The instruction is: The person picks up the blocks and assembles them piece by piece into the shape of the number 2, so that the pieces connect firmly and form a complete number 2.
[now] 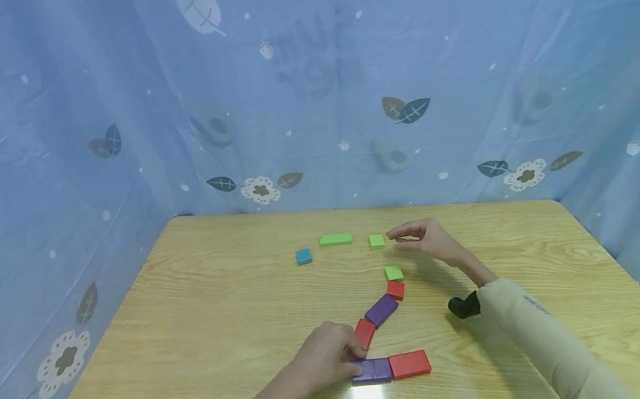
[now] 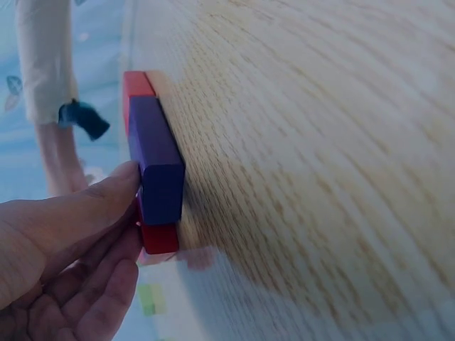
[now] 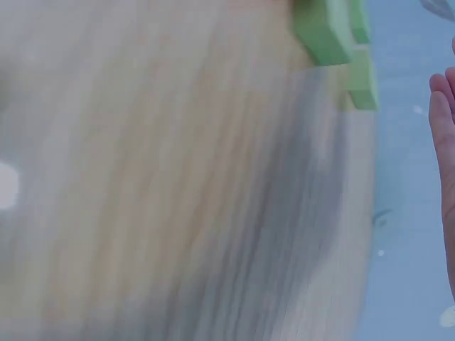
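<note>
My left hand [image 1: 327, 355] is at a purple block [image 1: 374, 371] near the table's front, thumb against its left end and fingers just behind. In the left wrist view the thumb touches the upper edge of that purple block [image 2: 158, 153]. A red block [image 1: 410, 364] adjoins its right end. My right hand [image 1: 433, 240] hovers at the back, fingers loosely extended and holding nothing, just right of a small light green block [image 1: 376, 242]. Another light green block [image 1: 393, 273] lies closer, touching a small red block [image 1: 396, 290].
A slanting row continues with a purple block [image 1: 381, 310] and a red block [image 1: 364, 334], partly hidden by the left hand. Farther back lie a long green block [image 1: 335, 240] and a blue block [image 1: 303, 256]. A blue patterned curtain [image 1: 308, 95] surrounds the wooden table [image 1: 209, 317].
</note>
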The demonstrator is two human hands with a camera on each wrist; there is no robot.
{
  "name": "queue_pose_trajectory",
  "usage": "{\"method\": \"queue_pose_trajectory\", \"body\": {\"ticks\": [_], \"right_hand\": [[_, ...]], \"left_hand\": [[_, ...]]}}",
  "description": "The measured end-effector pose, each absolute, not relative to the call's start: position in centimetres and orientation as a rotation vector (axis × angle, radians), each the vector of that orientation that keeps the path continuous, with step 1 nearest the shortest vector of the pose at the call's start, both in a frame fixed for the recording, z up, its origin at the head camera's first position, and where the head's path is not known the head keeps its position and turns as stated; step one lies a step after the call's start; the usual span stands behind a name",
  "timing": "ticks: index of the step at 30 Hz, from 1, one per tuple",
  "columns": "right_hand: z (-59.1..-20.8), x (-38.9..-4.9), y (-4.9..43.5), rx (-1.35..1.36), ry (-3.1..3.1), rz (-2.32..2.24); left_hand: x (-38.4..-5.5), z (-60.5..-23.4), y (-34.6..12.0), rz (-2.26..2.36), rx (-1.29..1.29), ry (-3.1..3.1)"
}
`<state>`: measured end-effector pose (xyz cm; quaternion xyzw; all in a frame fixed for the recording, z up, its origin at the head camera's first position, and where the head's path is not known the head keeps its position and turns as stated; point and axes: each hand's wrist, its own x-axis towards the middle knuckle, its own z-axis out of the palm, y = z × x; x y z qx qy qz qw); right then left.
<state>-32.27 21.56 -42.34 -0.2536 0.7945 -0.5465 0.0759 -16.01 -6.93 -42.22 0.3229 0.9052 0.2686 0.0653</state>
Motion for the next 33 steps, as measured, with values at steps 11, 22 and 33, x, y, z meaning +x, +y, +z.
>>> {"method": "queue_pose_trajectory", "body": {"ticks": [11, 22, 33], "right_hand": [[-43.5, -34.9, 20.4, -0.523, 2.286, -1.871], [-44.7, -36.3, 20.1, -0.41, 2.256, -1.905], [-45.1, -36.6, 19.2, -0.483, 2.251, -1.664]], "left_hand": [[-16.0, -42.2, -6.9, 0.801, 0.971, 2.727], [-16.0, -42.1, -6.8, 0.802, 0.986, 2.733], [-16.0, -42.1, -6.9, 0.818, 0.982, 2.729]]}}
